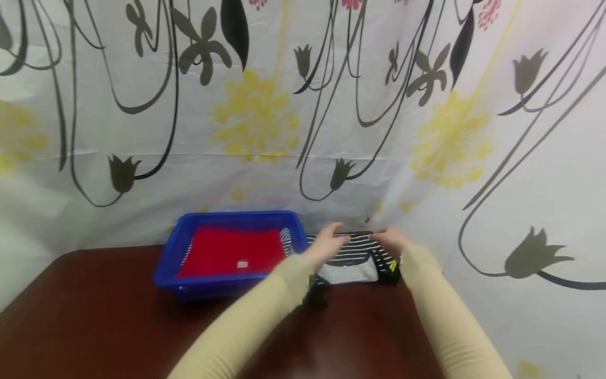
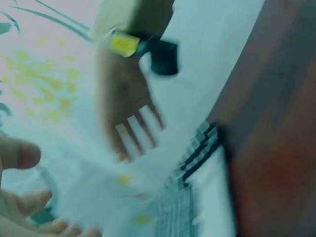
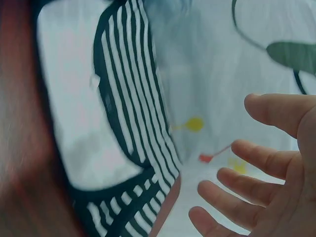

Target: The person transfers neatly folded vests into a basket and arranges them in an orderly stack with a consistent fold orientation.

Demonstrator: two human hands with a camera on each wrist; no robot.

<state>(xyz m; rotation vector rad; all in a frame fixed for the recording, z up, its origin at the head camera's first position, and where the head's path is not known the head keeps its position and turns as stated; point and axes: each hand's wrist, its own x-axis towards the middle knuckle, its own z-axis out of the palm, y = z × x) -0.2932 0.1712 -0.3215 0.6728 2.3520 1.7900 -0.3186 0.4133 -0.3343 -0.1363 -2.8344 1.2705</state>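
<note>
A black-and-white striped garment [image 1: 358,259] with a pale panel lies spread on the table, right of the blue basket. My left hand [image 1: 326,245] is over its far left part, fingers extended. At its far right edge is my right hand [image 1: 392,241]; in the right wrist view the same hand [image 3: 276,182] has spread fingers and holds nothing, beside the striped part [image 3: 136,84]. The left wrist view has my left hand [image 2: 17,207] with thumb and fingers apart, and the right hand [image 2: 126,94] beyond, fingers straight.
The blue basket [image 1: 239,215] stands on the dark red-brown table [image 1: 118,316]. Inside lie a red cloth [image 1: 236,250] with a small white label and a striped cloth [image 1: 286,241]. A white flower-patterned sheet [image 1: 265,184] hangs behind the table and along its right side.
</note>
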